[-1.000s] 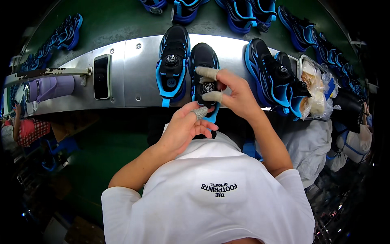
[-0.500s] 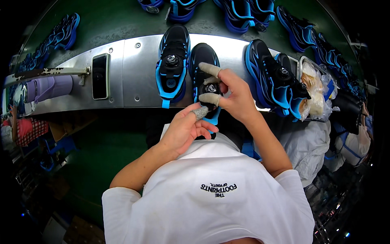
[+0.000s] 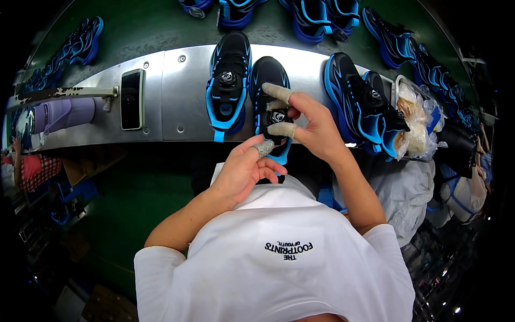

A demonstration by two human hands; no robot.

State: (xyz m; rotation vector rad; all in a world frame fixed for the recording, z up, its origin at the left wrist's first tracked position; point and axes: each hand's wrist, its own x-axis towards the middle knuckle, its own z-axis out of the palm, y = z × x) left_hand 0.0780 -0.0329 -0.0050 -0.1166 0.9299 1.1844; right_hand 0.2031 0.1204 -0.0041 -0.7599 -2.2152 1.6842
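At counter's [image 3: 185, 107] near edge, right hand [image 3: 317, 131], grip pinching dial [image 3: 278, 116] of black-blue shoe [image 3: 269, 71]; left hand [image 3: 238, 173] by heel, can't tell its grip.

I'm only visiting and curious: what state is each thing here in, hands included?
Handled sneaker, dial side up
Right hand, thumb and fingers spread around that dial
Left hand, one covered digit near that sneaker, others loosely curled
Sneaker to its left, dial up, untouched
Phone, face up, screen dark
Lavender bottle, standing or lying: cannot tell
Metal tray, holding plastic bags
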